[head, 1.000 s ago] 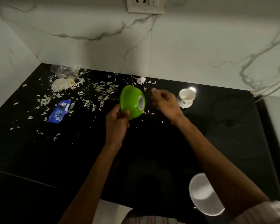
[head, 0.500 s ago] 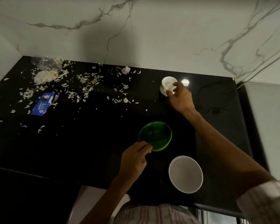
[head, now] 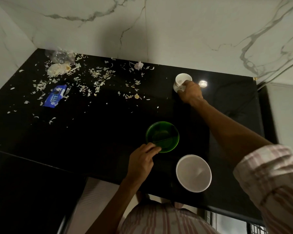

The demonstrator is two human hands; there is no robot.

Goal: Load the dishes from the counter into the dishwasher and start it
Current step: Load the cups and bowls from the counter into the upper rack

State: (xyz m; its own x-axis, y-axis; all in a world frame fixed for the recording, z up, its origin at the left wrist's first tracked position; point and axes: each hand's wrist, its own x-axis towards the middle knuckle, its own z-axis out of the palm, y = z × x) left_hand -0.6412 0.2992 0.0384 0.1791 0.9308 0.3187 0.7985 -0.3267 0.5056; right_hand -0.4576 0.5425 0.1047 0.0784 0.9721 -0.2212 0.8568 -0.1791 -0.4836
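The cup at the bench's far right is gripped by the right hand, fingers curled round it. The green bowl, nearer, is pinched at its near rim by the left hand; the white bowl sits just beside, untouched.

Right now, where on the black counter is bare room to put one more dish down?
Bare patch: left of the green bowl, below the blue wrapper. Another: right of the white bowl, past the right forearm. Crowded: the back left, strewn with peels.
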